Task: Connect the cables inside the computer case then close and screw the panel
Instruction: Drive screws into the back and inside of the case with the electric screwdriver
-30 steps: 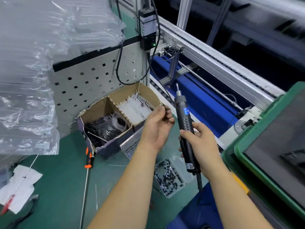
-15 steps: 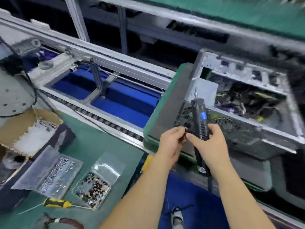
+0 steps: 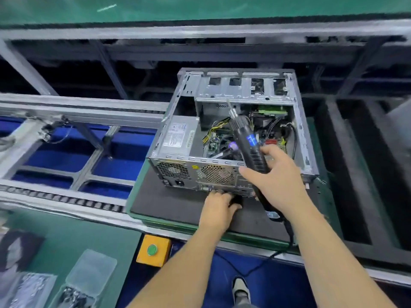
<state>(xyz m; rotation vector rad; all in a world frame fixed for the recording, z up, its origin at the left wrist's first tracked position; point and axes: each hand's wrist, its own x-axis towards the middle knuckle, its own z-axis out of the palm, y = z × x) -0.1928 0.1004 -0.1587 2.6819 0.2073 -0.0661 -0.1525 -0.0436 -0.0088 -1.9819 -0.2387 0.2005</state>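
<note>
The open computer case lies on its side on a black foam pad, rear panel toward me, side panel off. Bundled cables and the board show inside. My right hand grips a black electric screwdriver, bit pointing up and away over the case's open side. My left hand rests low against the rear panel, fingers pinched together. The small dark screw it pinched in the earlier frames is hidden by the fingers.
The pad sits on a green pallet on the conveyor rails. A yellow box with a green button is at the bench edge. Plastic trays of screws lie lower left. The screwdriver's cord hangs down toward the floor.
My view swung right from the parts boxes to the case. Both hands moved to it: the left dropped to the rear panel, the right carried the screwdriver over the open side.
</note>
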